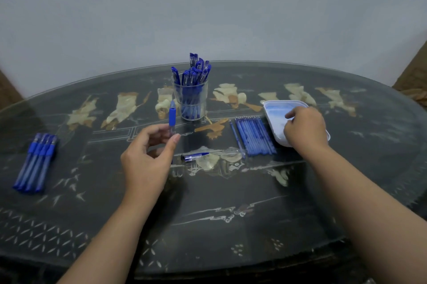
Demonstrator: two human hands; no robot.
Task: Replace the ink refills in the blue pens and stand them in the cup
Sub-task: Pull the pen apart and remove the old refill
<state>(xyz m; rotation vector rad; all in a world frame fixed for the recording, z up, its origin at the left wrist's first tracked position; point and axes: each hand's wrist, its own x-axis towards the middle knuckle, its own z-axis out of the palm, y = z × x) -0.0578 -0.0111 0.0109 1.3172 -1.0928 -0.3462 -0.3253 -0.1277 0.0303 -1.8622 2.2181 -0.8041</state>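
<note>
We seem mid-swap: our left hand pinches a pen upright; our right hand curls over the tray, hold unclear. Next we likely need a refill.

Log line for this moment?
left hand: holds pen barrel | right hand: at tray, grasp unclear | cup: pens standing | refills: beside tray

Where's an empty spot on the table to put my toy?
Bare table lies between the two forearms, and between the pen bundle and the left hand. It is crowded around the cup, refills and tray.
</note>
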